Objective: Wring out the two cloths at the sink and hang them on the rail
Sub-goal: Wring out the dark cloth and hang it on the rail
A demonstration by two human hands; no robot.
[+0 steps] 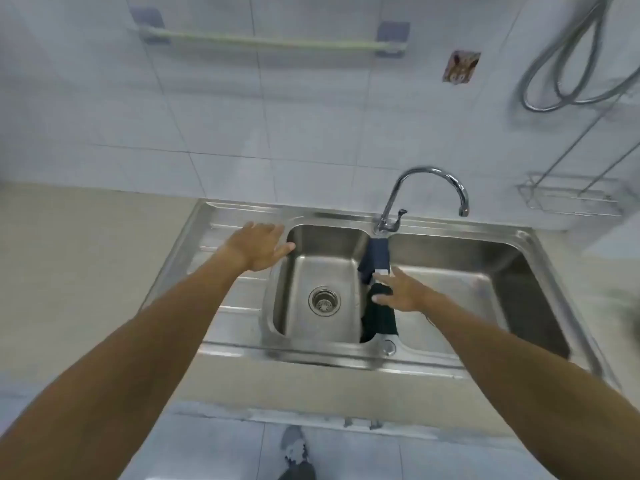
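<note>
Two cloths hang over the divider between the two basins of the steel sink. The navy blue cloth lies nearer the tap. The dark green cloth lies nearer me. My right hand hovers with fingers spread between them, its fingertips over the top of the green cloth, holding nothing. My left hand rests flat and open on the draining board at the left basin's edge. A pale rail is fixed on the tiled wall above, with nothing on it.
A chrome swan-neck tap rises behind the divider. A drain strainer sits in the left basin. A wire rack and a looped metal hose hang on the wall at right. A beige counter lies left of the sink.
</note>
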